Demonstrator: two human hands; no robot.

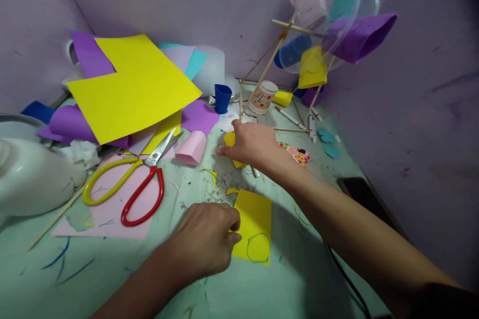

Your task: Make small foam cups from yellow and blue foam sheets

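The person is gathering cut yellow paper on the desk (112, 279): the left hand (207, 239) is lying half-curled with its fingertips pinching the near edge of a yellow paper square (254, 219) that bears a green drawn circle, while the right hand (249, 144), just beyond that square, is closing loosely over a smaller yellow paper piece (230, 140). The red-and-yellow scissors (138, 179) are lying untouched to the left of the square, so the next move probably calls for lifting the small piece clear and steadying the square.
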